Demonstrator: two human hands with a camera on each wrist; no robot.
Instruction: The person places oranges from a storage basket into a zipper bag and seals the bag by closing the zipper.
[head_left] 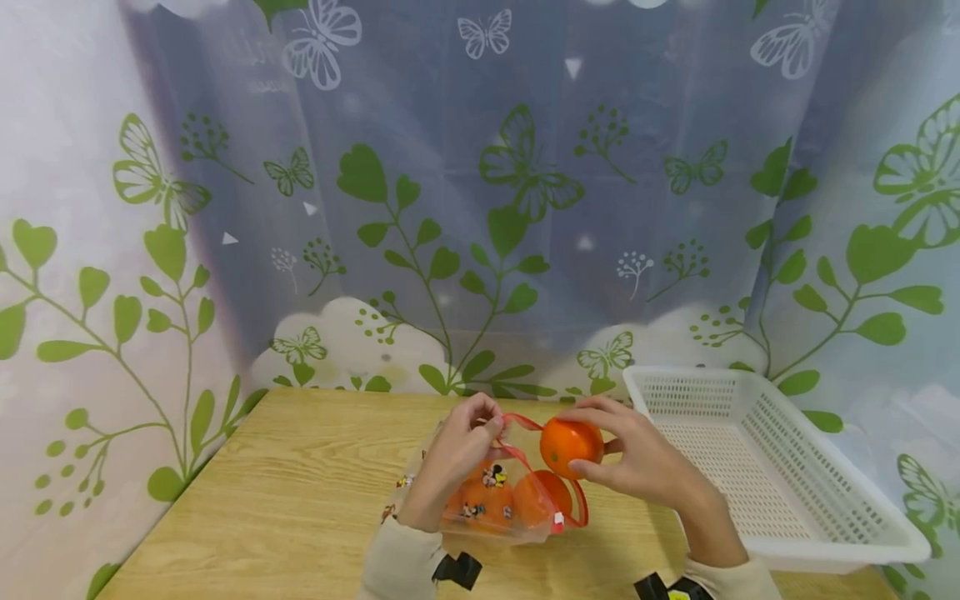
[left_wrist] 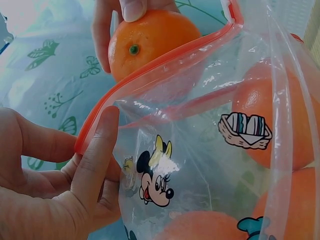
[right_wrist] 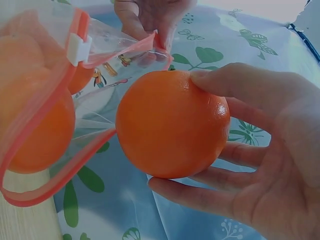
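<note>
A clear zip bag (left_wrist: 200, 150) with a red rim and cartoon prints rests on the table, several oranges (head_left: 487, 500) inside it. My left hand (head_left: 456, 446) pinches the bag's red rim at its far corner, thumb and fingers on either side of the plastic. In my right hand (head_left: 637, 450) is an orange (right_wrist: 172, 125) with a small green stem end, gripped between thumb and fingers right at the bag's open mouth. A white zip slider (right_wrist: 79, 49) sits at the near end of the red rim.
On the right of the wooden table (head_left: 247, 492) stands a white perforated plastic basket (head_left: 832, 467), close beside my right forearm. A curtain (head_left: 450, 250) printed with leaves and butterflies hangs behind the table's back edge.
</note>
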